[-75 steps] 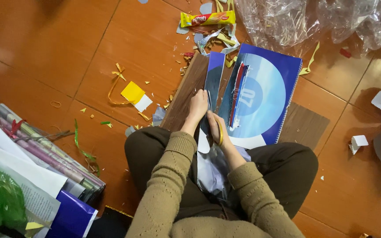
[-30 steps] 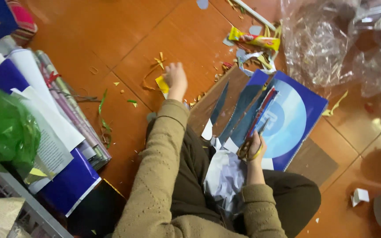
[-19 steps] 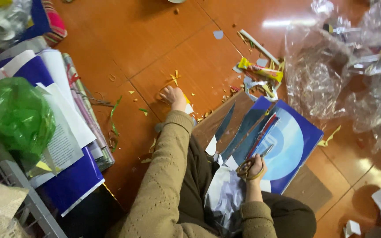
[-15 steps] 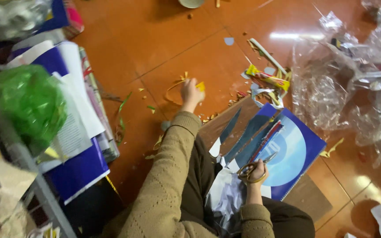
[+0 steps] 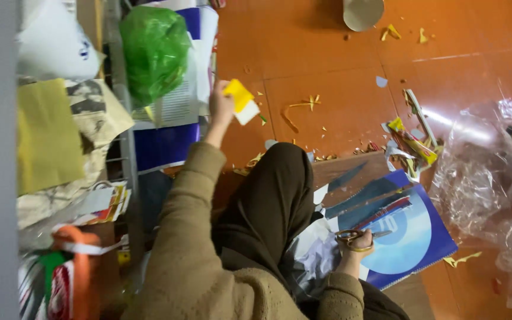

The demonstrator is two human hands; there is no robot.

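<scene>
My left hand (image 5: pixel 220 109) is raised out to the left and grips a small yellow and white paper piece (image 5: pixel 241 102) above the orange tiled floor. My right hand (image 5: pixel 357 240) rests low by my knee, its fingers through the handles of a pair of scissors (image 5: pixel 357 236) that lies on a blue cover sheet with a pale circle (image 5: pixel 404 237). That sheet lies on a brown cardboard piece (image 5: pixel 342 169). My dark trousered leg (image 5: pixel 268 201) is folded between the two hands.
A green plastic bag (image 5: pixel 155 50) sits on stacked papers and blue booklets (image 5: pixel 170 139) at the left, beside a metal rack with packages (image 5: pixel 60 142). Crumpled clear plastic (image 5: pixel 493 178) lies at the right. Yellow paper scraps (image 5: pixel 303 106) litter the floor; a cardboard tube (image 5: pixel 362 12) stands far off.
My left hand picked the yellow and white piece off the floor and swung it up toward the left. The view turned left. My right hand stayed on the scissors.
</scene>
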